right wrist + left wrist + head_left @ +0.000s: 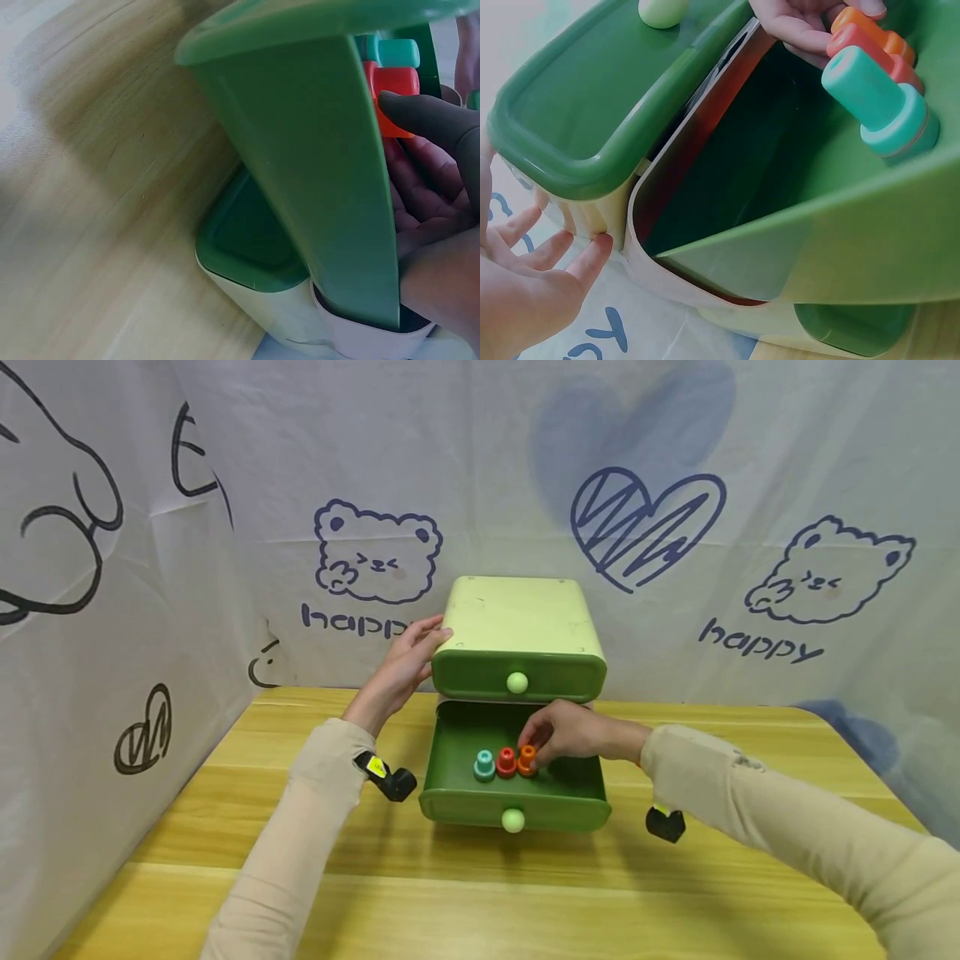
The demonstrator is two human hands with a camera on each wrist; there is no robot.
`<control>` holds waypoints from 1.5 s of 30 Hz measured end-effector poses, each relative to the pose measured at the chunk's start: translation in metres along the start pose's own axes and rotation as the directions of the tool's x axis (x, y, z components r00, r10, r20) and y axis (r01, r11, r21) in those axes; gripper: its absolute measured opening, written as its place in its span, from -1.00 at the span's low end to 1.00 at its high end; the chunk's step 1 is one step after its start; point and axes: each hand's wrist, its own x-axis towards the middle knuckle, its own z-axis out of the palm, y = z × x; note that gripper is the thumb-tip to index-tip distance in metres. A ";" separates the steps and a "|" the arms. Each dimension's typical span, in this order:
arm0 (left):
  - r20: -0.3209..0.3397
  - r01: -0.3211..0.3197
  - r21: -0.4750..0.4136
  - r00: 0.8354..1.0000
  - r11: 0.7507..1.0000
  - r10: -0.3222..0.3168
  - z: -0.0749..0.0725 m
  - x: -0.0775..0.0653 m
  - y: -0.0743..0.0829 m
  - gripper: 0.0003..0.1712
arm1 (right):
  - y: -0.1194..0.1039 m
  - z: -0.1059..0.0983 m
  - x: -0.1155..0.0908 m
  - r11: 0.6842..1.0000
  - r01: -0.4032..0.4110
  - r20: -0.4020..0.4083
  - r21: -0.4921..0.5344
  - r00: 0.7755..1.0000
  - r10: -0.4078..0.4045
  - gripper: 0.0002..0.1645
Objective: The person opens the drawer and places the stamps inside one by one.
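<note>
Three small stepped plastic pegs stand in a row in the pulled-out green drawer [452,735]: a teal peg [484,767], a red peg [507,763] and an orange peg [527,755]. My right hand [572,730] reaches into the drawer from the right and pinches the orange peg between thumb and fingers. The orange peg appears to stand on the drawer floor, beside the red one. Against the left side of the cream drawer cabinet [517,614] rests my left hand [405,662], its fingers [551,251] fairly straight and touching the wall below the upper drawer front.
Above the open drawer, the upper drawer [480,675] is closed, with a pale round knob [517,682]. Another knob [513,821] sits on the open drawer's front. The cabinet stands on a wooden table [375,893], before a white printed curtain [495,468].
</note>
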 end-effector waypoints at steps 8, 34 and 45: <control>0.002 -0.011 -0.004 1.000 1.000 0.011 0.000 0.002 0.000 -0.27 | -0.004 -0.004 -0.005 1.000 0.004 -0.043 0.027 0.999 -0.003 -0.71; -0.002 0.000 -0.012 1.000 1.000 0.000 0.001 0.000 -0.002 -0.28 | -0.035 0.037 -0.094 0.962 0.271 -0.361 -0.039 0.893 -0.267 -0.72; -0.010 -0.006 -0.013 1.000 1.000 0.006 0.001 0.001 -0.001 -0.27 | -0.027 0.086 -0.105 0.948 0.316 -0.545 -0.032 0.789 -0.282 -0.74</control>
